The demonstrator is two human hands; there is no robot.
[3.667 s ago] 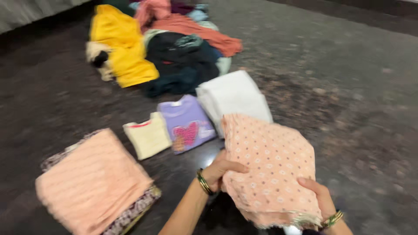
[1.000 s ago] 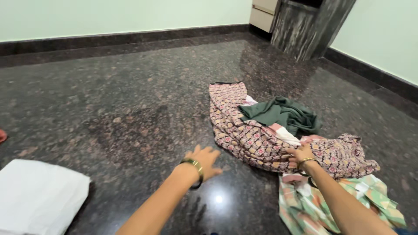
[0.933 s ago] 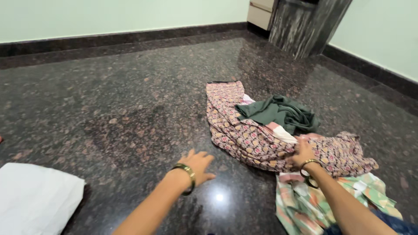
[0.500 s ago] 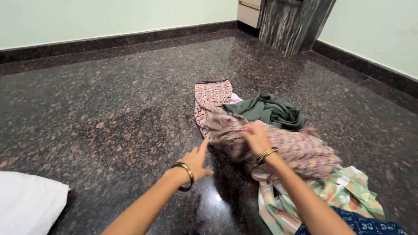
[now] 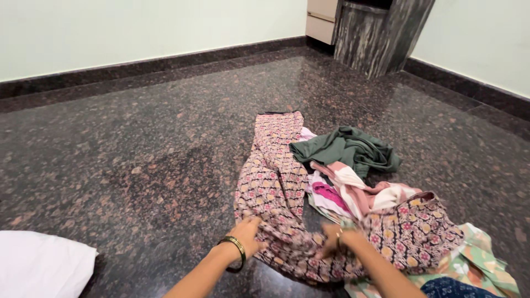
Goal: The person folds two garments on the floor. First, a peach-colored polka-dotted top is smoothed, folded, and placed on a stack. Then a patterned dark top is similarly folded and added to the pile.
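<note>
Both hands were on the patterned garment (image 5: 276,182), a long pink-and-brown printed piece stretched over the dark granite floor (image 5: 138,154). The left hand (image 5: 247,234), with a bangle (image 5: 234,251) at the wrist, pressed on the garment's near left edge, fingers bent on the cloth; whether it pinched the fabric or only lay on it could not be told. The right hand (image 5: 335,243) was blurred, sunk into the bunched cloth at the near middle and apparently gripping a fold.

As a judgement, the work on this piece was at its start: the far end lay flat and straight, but the near end was crumpled and no fold showed in it. Just right of it lay 3 more loose pieces, none folded: a green garment (image 5: 353,152), a striped pink-and-white cloth (image 5: 359,193) partly over the patterned one, and a pale checked cloth (image 5: 475,259) at the near right. 1 white folded piece (image 5: 38,265) sat well apart at the near left, seemingly finished.
</note>
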